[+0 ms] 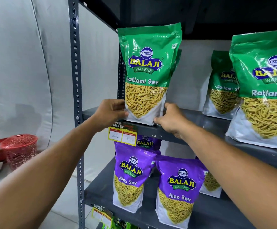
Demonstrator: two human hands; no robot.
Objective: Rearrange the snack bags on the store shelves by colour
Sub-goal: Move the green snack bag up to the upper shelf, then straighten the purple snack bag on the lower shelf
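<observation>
- I see my left hand (110, 113) at about 9 o'clock of the middle, with its fingers curled around the lower left edge of a green bag (146, 75).
- My right hand (172, 119) sits just right of the middle. Its thumb presses the bottom right corner of the same green bag and its fingers go behind it.
- So both hands are gripping this one bag, and it stands upright near the left end of the upper shelf (200, 123).
- The bag says Ratlami Sev, and I see yellow sticks through its clear window.
- Another green bag peeks out right behind it.
- At 3 o'clock, a big green bag (264, 90) stands on the same shelf, cut off by the edge of my view.
- A smaller-looking green bag (222, 86) stands farther back, just left of the big one.
- At 6 o'clock, on the lower shelf (101, 190), two purple bags stand near each other: the left purple bag (129, 176) and the right purple bag (179, 192). Both say Aloo Sev.
- More purple bags hide behind them.
- A yellow price tag (122, 136) hangs on the upper shelf's front edge, under my left hand.
- At 8 o'clock, a red basket (19, 150) sits on the floor, well apart from the shelves.
</observation>
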